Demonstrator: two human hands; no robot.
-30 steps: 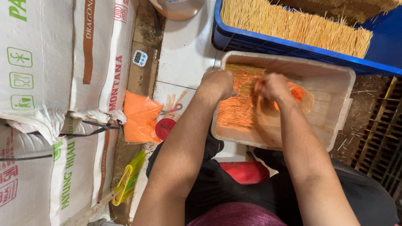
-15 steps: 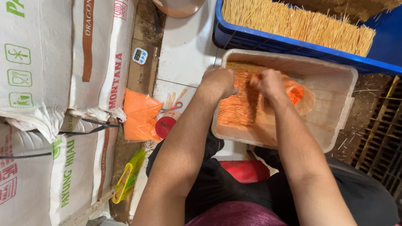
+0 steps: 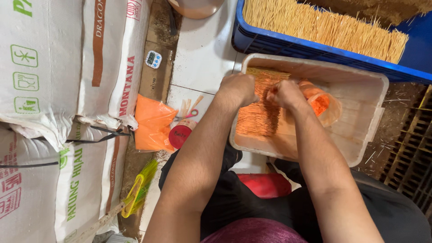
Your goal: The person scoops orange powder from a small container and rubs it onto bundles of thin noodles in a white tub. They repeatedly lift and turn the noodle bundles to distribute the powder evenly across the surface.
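A: What's the setting?

B: A white tiled floor [image 3: 200, 54], seen from above, with big printed white sacks [image 3: 58, 67] stacked along one side. A person sits with a shallow beige plastic tub [image 3: 360, 112] in front of the knees.

A: And the hands?

B: Both arms reach forward into the tub. The left hand [image 3: 237, 88] is curled into a loose fist, knuckles up, pressing on a layer of thin orange-dusted sticks [image 3: 261, 112] that lies flat in the tub's left half. The right hand [image 3: 284, 94] is also closed, its grip around what looks like a pinch of those sticks, though the fingers hide exactly what it holds. Just beyond it sits a clear plastic bag of orange powder [image 3: 320, 103], touching the back of the hand.

A: How do the sticks look?

B: Slim, parallel, running away from the person, pale at the far end and stained bright orange nearer.

A: Anything changed?

B: A second ago the right hand was further right, over the bag; it has come left, close beside the left hand.

A: Around the tub?

B: Behind it, a blue crate [image 3: 288, 42] full of bare tan sticks [image 3: 324, 27]. To the left, an orange bag [image 3: 153, 121], a red lid [image 3: 180, 133], a small digital timer [image 3: 153, 59], and a yellow-green hand broom [image 3: 139, 189].
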